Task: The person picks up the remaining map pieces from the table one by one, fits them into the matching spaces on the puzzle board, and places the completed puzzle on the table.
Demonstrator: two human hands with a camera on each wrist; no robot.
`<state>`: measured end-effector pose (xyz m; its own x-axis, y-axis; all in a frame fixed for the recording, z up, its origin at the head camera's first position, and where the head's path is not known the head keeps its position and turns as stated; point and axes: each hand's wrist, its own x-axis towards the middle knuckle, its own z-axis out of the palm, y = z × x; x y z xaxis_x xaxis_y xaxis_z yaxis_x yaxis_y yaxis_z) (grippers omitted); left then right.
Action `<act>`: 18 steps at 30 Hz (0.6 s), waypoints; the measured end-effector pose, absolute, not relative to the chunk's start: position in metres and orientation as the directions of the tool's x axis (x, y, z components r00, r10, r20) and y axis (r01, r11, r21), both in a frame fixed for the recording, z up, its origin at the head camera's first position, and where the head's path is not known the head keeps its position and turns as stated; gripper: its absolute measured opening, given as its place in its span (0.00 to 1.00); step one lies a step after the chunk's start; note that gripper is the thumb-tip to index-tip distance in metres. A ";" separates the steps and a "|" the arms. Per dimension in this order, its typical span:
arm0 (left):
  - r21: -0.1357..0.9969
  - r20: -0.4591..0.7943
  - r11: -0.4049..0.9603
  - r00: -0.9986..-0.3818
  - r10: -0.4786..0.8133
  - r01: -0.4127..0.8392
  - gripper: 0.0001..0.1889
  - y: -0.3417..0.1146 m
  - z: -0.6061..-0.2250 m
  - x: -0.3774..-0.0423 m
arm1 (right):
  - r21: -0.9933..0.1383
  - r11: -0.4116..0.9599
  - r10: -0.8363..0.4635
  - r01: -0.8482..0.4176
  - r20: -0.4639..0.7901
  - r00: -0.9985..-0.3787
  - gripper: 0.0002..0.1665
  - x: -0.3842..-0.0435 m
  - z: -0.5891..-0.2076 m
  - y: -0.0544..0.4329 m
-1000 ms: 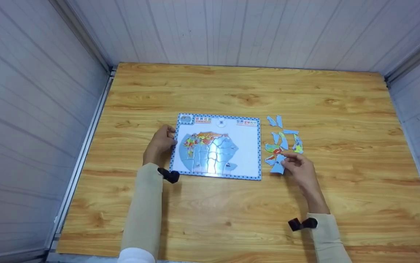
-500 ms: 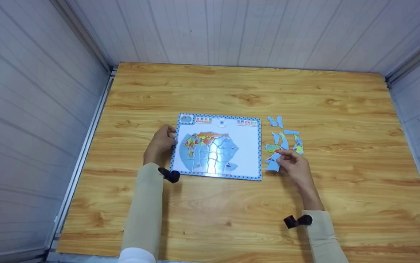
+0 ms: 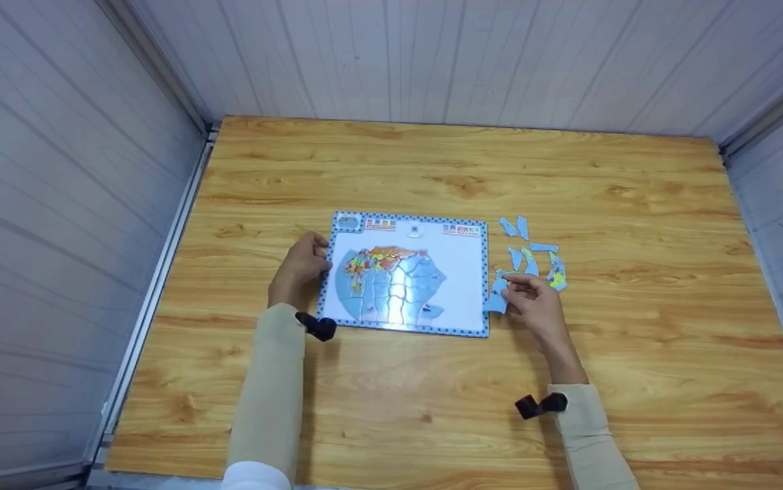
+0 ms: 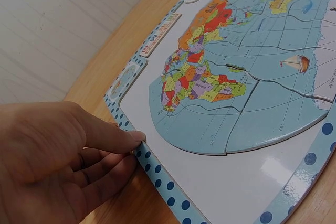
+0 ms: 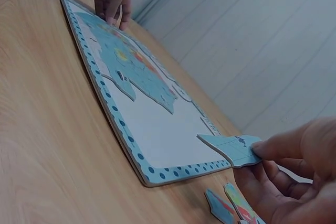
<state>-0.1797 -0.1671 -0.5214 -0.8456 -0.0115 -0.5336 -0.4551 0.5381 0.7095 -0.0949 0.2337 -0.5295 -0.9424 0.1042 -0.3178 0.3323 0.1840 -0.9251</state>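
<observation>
A world-map puzzle board (image 3: 466, 286) with a dotted blue border lies on the wooden table, its left and middle part filled with joined map pieces (image 4: 210, 87). My left hand (image 3: 303, 264) grips the board's left edge, thumb (image 4: 135, 137) on the border and the other fingers curled against the side. Between thumb and fingers, my right hand (image 3: 537, 306) pinches a light-blue puzzle piece (image 5: 233, 149) with a small dark drawing on it. That piece is held tilted just above the board's right border. White backing shows on the right of the board.
Several loose puzzle pieces (image 3: 530, 262) lie right of the board, some partly hidden by my right hand. Two narrow blue pieces (image 3: 522, 227) are farthest back. Pale panel walls (image 3: 391, 61) enclose the table (image 3: 391, 163) at the back and sides.
My right hand has moved left with the blue piece, from over the loose pieces to the board's right border. My left hand has stayed at the board's left edge.
</observation>
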 end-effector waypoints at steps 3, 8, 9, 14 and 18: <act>0.716 -0.524 0.540 -0.852 -0.003 -0.442 0.19 -0.167 -0.522 -0.180 | -0.931 0.176 0.091 0.319 -0.307 -0.947 0.19 -0.096 -0.530 0.230; 0.731 -0.507 0.537 -0.862 0.016 -0.421 0.19 -0.168 -0.524 -0.180 | -0.939 0.163 0.094 0.303 -0.291 -0.952 0.18 -0.098 -0.530 0.222; 0.731 -0.508 0.535 -0.862 0.014 -0.422 0.18 -0.168 -0.524 -0.180 | -0.939 0.160 0.096 0.305 -0.293 -0.951 0.18 -0.099 -0.531 0.220; 0.722 -0.515 0.540 -0.857 0.000 -0.433 0.18 -0.167 -0.524 -0.180 | -0.938 0.134 0.109 0.319 -0.306 -0.946 0.17 -0.102 -0.533 0.214; 0.715 -0.527 0.539 -0.850 -0.004 -0.445 0.18 -0.167 -0.524 -0.180 | -0.946 0.123 0.105 0.299 -0.287 -0.952 0.17 -0.105 -0.536 0.209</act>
